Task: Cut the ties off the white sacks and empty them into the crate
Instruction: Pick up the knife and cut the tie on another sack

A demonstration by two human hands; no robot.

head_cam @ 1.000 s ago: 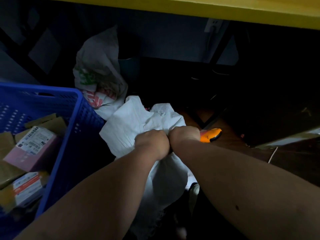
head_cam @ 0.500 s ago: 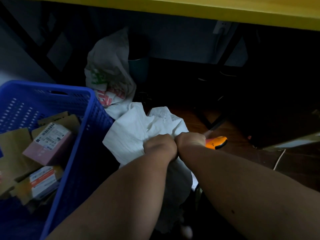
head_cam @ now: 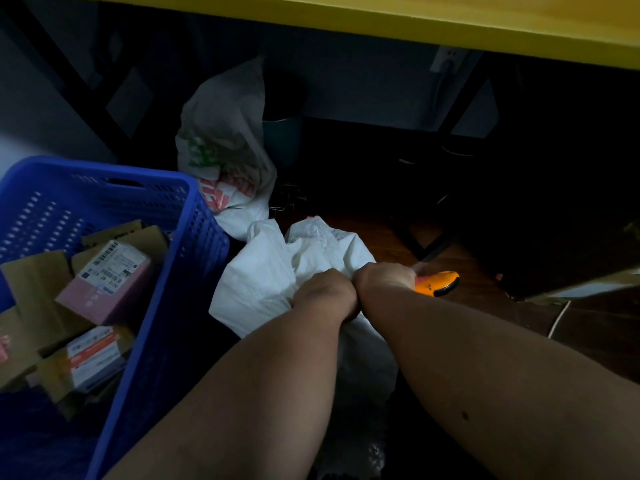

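Observation:
A white woven sack (head_cam: 273, 271) lies crumpled on the floor between the blue crate (head_cam: 187, 271) and my arms. My left hand (head_cam: 323, 294) grips a bunch of its fabric. Pressed right against it, my right hand (head_cam: 384, 280) also clutches the sack and holds an orange-handled cutter (head_cam: 437, 284) that sticks out to the right. No tie is visible; both fists hide the gathered part. The crate at the left holds several cardboard parcels (head_cam: 110, 275) with labels.
A second bag with green and red print (head_cam: 221, 157) stands behind the sack, next to a dark bin (head_cam: 282, 140). A yellow tabletop edge (head_cam: 415, 22) runs overhead. Dark table legs and a dark box (head_cam: 554, 237) stand at the right on the wooden floor.
The view has shifted, so the crate and bags sit further right in the frame. Both hands stay clenched together on the sack with the cutter in the right one.

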